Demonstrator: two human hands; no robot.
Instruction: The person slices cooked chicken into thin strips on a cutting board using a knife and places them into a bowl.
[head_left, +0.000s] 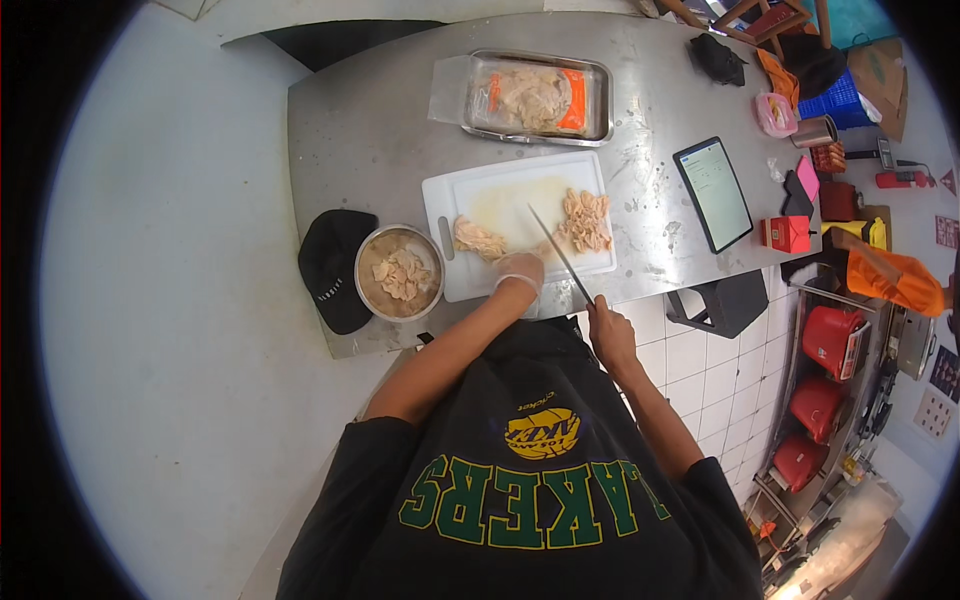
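My right hand (611, 335) grips the handle of a long knife (559, 250), whose blade slants over the white cutting board (487, 191). My left hand (519, 271), in a clear plastic glove, rests at the board's near edge, touching pale meat; whether its fingers grip any is hidden. A larger piece of pale meat (478, 238) lies left of it on the board. Cut pieces of the meat (586, 220) are heaped at the board's right side. Left of the board stands a round metal bowl (399, 273) with more pieces in it.
Beyond the board, a metal tray (604, 97) holds a plastic bag of pale meat (532, 97). A black cap (337, 270) touches the bowl. A tablet (712, 193) and a red box (786, 234) lie to the right. A person in orange (892, 277) is at the far right.
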